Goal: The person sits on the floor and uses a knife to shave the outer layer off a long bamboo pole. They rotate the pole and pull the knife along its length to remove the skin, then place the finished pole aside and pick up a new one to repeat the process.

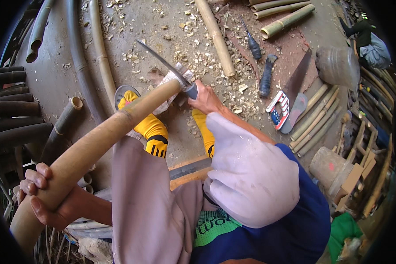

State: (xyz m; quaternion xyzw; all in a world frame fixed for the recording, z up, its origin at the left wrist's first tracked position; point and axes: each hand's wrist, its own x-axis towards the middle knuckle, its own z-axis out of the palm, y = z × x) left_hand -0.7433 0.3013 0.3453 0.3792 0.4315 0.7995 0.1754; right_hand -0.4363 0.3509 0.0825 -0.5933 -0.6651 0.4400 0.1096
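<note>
A thick tan bamboo pole (pixel 92 143) slants from the lower left up to the middle. My left hand (pixel 46 193) is wrapped round its near part. At the pole's far end, my right hand (pixel 206 97) is closed on the dark handle of a knife (pixel 165 61). The knife's long, narrow blade points up and left, passing close by the pole's cut end; whether blade and pole touch, I cannot tell. Beneath that end is a pale, rough block (pixel 166 103), partly hidden by the pole. My feet, in yellow socks (pixel 152 130), are on either side of the block.
Wood chips (pixel 193 48) litter the ground ahead. To the right lie a hand saw (pixel 296 81), a dark-handled spike tool (pixel 253 46) and another tool with a black handle (pixel 266 77). Bamboo poles (pixel 213 37) lie ahead, with dark poles (pixel 13 108) stacked left. A bucket (pixel 332 167) stands right.
</note>
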